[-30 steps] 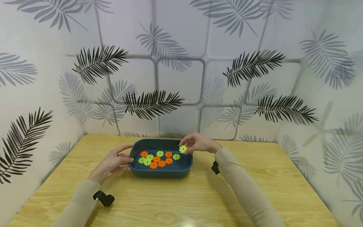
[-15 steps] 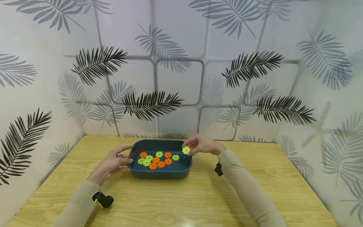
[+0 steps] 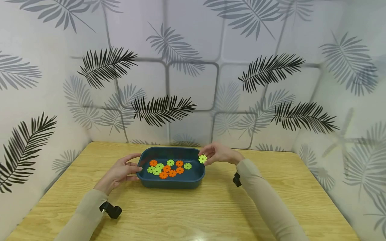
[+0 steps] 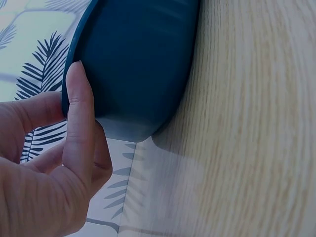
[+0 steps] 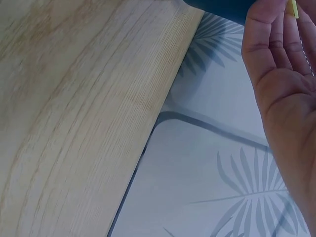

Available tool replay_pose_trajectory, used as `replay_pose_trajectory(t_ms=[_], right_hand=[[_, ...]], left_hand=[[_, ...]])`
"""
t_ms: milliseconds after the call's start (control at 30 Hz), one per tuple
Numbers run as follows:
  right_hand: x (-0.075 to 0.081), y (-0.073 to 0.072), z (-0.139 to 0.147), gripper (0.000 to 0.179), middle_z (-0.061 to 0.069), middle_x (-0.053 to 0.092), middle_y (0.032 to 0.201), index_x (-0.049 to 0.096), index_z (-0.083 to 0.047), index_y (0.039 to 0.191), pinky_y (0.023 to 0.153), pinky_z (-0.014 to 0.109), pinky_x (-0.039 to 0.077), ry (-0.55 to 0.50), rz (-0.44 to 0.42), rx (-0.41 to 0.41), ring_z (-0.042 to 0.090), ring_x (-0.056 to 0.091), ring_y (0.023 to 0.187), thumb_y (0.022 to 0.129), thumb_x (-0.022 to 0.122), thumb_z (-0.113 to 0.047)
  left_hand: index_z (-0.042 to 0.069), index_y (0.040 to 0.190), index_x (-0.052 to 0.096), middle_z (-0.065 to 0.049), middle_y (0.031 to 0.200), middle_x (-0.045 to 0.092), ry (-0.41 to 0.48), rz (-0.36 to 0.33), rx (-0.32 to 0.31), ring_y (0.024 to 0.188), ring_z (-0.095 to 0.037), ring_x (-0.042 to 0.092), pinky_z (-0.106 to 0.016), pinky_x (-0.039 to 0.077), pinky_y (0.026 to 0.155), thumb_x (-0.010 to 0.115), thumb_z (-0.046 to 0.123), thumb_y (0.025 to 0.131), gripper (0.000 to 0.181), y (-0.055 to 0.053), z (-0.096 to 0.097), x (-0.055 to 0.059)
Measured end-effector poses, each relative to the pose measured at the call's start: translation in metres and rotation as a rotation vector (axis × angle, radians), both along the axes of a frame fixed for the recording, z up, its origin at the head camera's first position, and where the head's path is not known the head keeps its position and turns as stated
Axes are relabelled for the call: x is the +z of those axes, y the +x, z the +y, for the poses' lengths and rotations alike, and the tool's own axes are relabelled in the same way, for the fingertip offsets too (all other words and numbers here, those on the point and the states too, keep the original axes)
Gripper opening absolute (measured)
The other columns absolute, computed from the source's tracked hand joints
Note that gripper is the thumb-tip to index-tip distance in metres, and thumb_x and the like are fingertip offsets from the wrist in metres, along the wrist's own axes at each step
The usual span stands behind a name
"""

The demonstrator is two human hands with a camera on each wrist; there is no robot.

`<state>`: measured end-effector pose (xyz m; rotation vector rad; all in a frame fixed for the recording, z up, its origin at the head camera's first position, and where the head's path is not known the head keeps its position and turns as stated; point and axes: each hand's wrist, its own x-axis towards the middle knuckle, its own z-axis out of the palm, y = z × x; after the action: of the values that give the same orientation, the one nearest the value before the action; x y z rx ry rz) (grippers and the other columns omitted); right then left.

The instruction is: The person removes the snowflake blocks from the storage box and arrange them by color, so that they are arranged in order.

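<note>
My left hand (image 3: 119, 174) grips the left end of a dark blue plastic bin (image 3: 172, 184), thumb and fingers at its rim. In the left wrist view, the fingers (image 4: 79, 113) lie against the bin's wall (image 4: 133, 64). My right hand (image 3: 219, 154) pinches a yellow-green notched disc (image 3: 203, 158), held upright over the bin's right rim. Only a thin edge of this disc (image 5: 295, 9) shows in the right wrist view. Inside the bin lie several orange discs (image 3: 172, 173) and several green discs (image 3: 156, 171), some overlapping, mostly left and centre.
The bin stands near the back of a light wooden table (image 3: 181, 214), close to a wall (image 3: 193, 127) with a leaf pattern. Each wrist carries a small black device, the left one (image 3: 111, 210) and the right one (image 3: 237, 179).
My right hand has moved slightly rightward with the yellow-green disc, from over the bin's inside to its right rim. The left hand and the bin stay in place.
</note>
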<state>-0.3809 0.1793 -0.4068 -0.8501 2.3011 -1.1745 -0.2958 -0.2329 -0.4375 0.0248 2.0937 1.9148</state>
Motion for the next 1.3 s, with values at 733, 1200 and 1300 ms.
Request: replay_pose_trajectory(t_ms=[733, 1200, 1300], right_hand=[[-0.016, -0.005, 0.026, 0.036, 0.012, 0.067, 0.1, 0.068, -0.003, 0.115, 0.077, 0.029, 0.058, -0.012, 0.011, -0.035, 0.016, 0.06, 0.085, 0.08, 0.075, 0.005], [-0.033, -0.018, 0.037, 0.038, 0.017, 0.068, 0.1, 0.066, 0.007, 0.116, 0.073, 0.023, 0.054, 0.015, -0.04, -0.013, 0.013, 0.058, 0.086, 0.079, 0.073, 0.011], [-0.038, -0.023, 0.036, 0.037, 0.017, 0.067, 0.098, 0.067, 0.009, 0.115, 0.074, 0.022, 0.052, 0.036, -0.014, -0.002, 0.011, 0.056, 0.084, 0.079, 0.073, 0.01]], left_hand=[[0.015, 0.156, 0.027, -0.01, 0.106, 0.055, 0.012, 0.003, -0.009, 0.079, -0.018, 0.068, -0.033, 0.062, 0.071, 0.065, 0.006, 0.093, 0.074, 0.0, 0.0, -0.001], [0.015, 0.155, 0.029, -0.008, 0.102, 0.057, 0.003, 0.003, 0.001, 0.074, -0.016, 0.067, -0.034, 0.062, 0.07, 0.064, 0.004, 0.094, 0.071, 0.0, -0.001, -0.001], [0.015, 0.155, 0.029, -0.008, 0.1, 0.057, 0.01, 0.001, 0.003, 0.074, -0.016, 0.067, -0.033, 0.062, 0.069, 0.063, 0.003, 0.093, 0.071, -0.001, 0.001, -0.001]])
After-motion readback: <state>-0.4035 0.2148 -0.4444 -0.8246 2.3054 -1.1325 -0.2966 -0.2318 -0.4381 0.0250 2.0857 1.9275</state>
